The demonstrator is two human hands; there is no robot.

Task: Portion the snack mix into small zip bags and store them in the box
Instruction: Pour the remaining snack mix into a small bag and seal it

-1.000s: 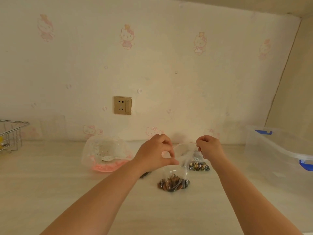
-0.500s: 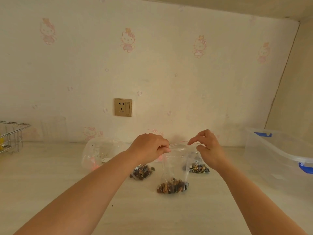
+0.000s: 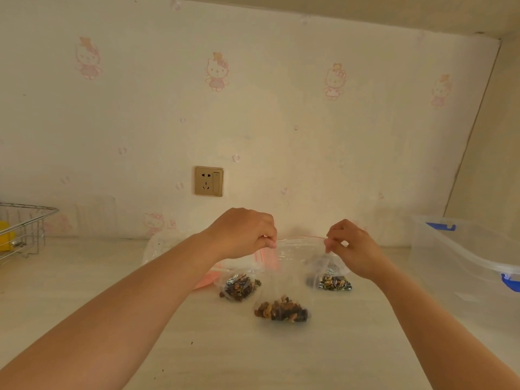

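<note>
A small clear zip bag [image 3: 292, 266] with a red seal line stands on the table, snack mix [image 3: 281, 310] heaped in its bottom. My left hand [image 3: 244, 233] pinches the left end of its top edge. My right hand [image 3: 351, 249] pinches the right end, so the seal is stretched between them. Two more small bags of mix lie on the table: one on the left [image 3: 239, 287], one on the right [image 3: 332, 280] partly behind my right hand. A clear plastic box [image 3: 464, 257] with blue latches stands open at the right.
Behind my left arm lies a large clear bag [image 3: 163, 249] over something pink, mostly hidden. A wire rack [image 3: 22, 229] with a yellow item stands at the far left. A wall socket [image 3: 209, 181] sits above the table. Bare tabletop [image 3: 281, 356] lies between my forearms.
My hands have drawn apart along the top of the bag, the right one moving right, and the seal is now stretched taut between them. The bag stays on the table.
</note>
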